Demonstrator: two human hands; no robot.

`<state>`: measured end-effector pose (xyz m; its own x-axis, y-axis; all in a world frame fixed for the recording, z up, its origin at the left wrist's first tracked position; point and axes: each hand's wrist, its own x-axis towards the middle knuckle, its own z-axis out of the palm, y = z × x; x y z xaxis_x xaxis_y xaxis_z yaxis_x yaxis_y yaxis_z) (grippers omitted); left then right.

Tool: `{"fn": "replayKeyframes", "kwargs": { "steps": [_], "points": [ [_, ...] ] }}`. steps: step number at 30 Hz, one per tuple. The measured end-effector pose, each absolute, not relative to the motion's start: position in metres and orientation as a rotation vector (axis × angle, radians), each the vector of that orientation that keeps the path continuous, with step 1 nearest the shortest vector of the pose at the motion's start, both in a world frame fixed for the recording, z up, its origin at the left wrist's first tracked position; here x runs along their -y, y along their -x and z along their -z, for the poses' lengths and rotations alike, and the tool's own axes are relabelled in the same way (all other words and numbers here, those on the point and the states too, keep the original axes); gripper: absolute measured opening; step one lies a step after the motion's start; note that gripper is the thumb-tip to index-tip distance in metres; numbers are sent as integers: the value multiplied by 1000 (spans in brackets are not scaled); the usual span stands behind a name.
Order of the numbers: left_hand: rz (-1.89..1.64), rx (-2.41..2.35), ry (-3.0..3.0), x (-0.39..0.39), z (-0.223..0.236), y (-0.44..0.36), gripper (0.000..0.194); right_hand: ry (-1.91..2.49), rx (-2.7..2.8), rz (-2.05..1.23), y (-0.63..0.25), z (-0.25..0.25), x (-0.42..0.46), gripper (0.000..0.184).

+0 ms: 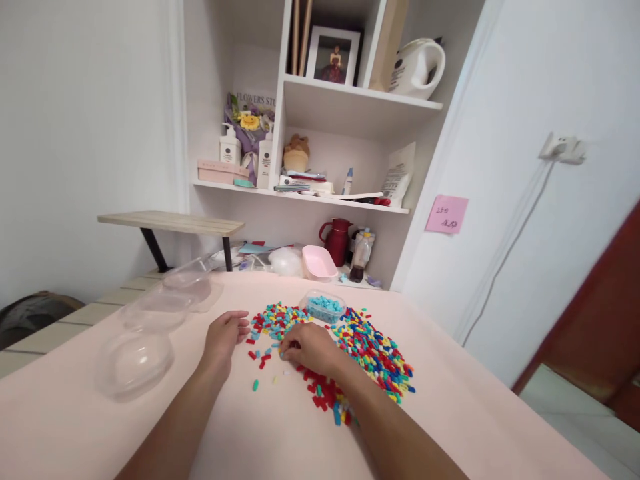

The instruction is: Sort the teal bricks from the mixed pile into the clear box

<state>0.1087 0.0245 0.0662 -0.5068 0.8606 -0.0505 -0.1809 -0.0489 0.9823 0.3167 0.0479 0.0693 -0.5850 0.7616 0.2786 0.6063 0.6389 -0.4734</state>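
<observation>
Small colourful plastic pieces lie in a wide heap across the pink tabletop. My right hand is over the left part of the heap, its fingers bent down and pinched together at the pieces. What lies between those fingertips is too small and hidden to name. Just left of the heap hovers my left hand, its fingers loosely curved and apart, with nothing seen in them. Behind my right hand stands a clear plastic tub holding light-blue pieces. A few loose red pieces and a green piece lie between my hands.
Several clear empty tubs line the table's left side. At the back are a pink basin, a dark red jug and a bottle of dark liquid. A small wooden stand rises at the back left, beside white shelves.
</observation>
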Motion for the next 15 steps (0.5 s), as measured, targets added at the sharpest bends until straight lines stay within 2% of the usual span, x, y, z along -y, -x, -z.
{"fn": "replayKeyframes", "kwargs": {
  "steps": [4, 11, 15],
  "points": [
    [-1658, -1428, -756, -25, -68, -108, 30, 1099, 1889, -632, -339, -74, -67, 8],
    [-1654, -1434, -740, -27, -67, -107, 27, 1183, 1455, -585, -387, -79, -97, 39],
    [-1654, -1442, -733, -29, -67, -107, 25, 1147, 1407, -619, -391, -82, -99, 45]
  ]
}}
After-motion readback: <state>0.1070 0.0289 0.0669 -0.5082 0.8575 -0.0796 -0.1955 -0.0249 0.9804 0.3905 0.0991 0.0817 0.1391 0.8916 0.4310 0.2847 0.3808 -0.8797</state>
